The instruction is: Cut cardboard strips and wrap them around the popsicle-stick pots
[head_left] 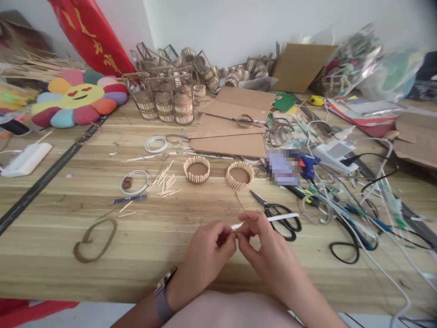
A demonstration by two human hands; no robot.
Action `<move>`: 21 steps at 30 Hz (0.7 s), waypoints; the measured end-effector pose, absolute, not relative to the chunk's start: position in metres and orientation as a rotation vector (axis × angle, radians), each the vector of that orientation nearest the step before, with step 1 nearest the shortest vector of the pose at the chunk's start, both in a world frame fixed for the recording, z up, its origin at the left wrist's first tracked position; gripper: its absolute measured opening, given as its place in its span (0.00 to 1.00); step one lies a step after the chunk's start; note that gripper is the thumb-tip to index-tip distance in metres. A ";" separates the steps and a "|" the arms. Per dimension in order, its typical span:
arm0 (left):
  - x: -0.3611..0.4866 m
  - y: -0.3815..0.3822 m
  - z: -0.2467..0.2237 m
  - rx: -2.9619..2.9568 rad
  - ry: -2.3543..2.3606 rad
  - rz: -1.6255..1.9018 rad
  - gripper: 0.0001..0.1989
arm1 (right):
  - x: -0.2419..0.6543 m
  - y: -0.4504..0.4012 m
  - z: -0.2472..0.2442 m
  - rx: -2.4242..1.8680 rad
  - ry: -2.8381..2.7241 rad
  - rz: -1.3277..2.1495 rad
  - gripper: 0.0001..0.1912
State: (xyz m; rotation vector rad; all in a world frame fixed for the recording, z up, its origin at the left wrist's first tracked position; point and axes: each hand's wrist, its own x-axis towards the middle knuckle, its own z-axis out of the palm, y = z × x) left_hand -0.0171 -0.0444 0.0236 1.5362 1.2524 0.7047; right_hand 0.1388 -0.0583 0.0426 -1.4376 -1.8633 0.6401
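Note:
My left hand [210, 248] and my right hand [268, 248] meet fingertip to fingertip above the table's near side, both pinched closed. A narrow white strip [284, 217] runs from between them out past the right fingers, over the handles of black scissors [282, 216]. Its inner end is hidden by the fingers. Beyond the hands stand two small round rings of short wooden sticks with brown bases, the left one [197, 170] and the right one [239, 175]. Loose thin sticks [167, 184] lie left of them.
A curled brown strip [82, 250] lies at left, near a blue-labelled strip [129, 199] and white coils [156, 144]. Cardboard sheets [228, 141] and finished lidded baskets [165, 107] are at the back. Cables, a blue glue gun [308, 165] and a power strip [336, 152] crowd the right.

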 end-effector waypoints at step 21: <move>-0.046 -0.048 0.036 1.333 1.198 0.708 0.11 | 0.187 -0.039 0.035 -1.459 -1.176 0.948 0.17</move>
